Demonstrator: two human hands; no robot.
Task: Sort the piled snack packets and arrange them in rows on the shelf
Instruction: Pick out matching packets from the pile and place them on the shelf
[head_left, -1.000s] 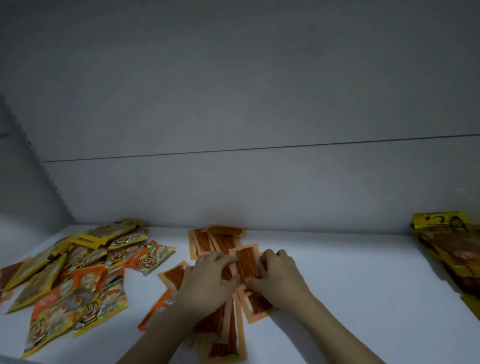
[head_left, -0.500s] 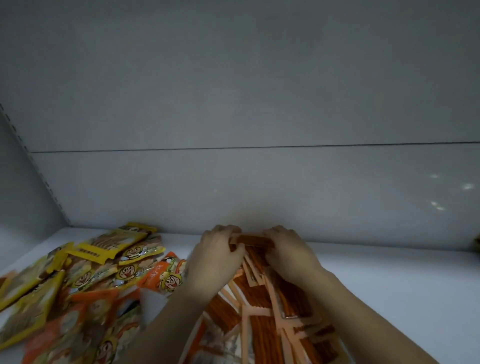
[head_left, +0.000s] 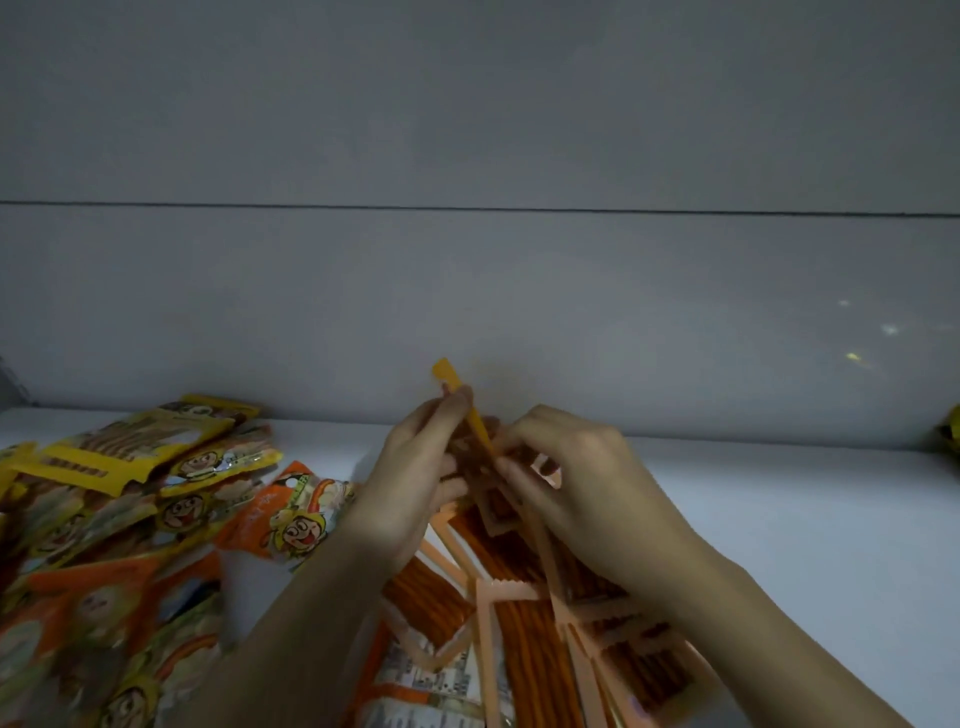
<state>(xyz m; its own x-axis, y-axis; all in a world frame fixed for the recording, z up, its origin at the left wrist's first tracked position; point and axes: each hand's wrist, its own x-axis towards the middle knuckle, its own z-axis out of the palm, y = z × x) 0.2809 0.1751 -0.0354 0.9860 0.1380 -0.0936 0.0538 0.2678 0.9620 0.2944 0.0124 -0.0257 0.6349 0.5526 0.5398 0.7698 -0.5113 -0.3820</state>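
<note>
**Stick packets lifted clear of the shelf for squaring**

Status: Both hands work at the centre of the white shelf (head_left: 779, 519). The left hand (head_left: 415, 478) has its fingers curled round the far ends of a bundle of orange-edged stick packets (head_left: 498, 499); the right hand (head_left: 576, 478) pinches the same bundle from the right. One packet end sticks up above the left fingers.

Change: A second ago the hands lay flat on packets spread on the shelf. Half a second ago they gathered the far ends near the back wall (head_left: 467, 286). The far ends are now raised off the shelf, while the near ends fan out towards the viewer.

Meaning: The stick packets appear to be separated as one kind and are being collected into a set. Judged next step: align the edges, then lay the set down as a row.

Remaining: The cartoon-face packets (head_left: 156, 493) lie piled at the left, unsorted. A yellow packet (head_left: 953, 436) shows at the far right edge.
</note>
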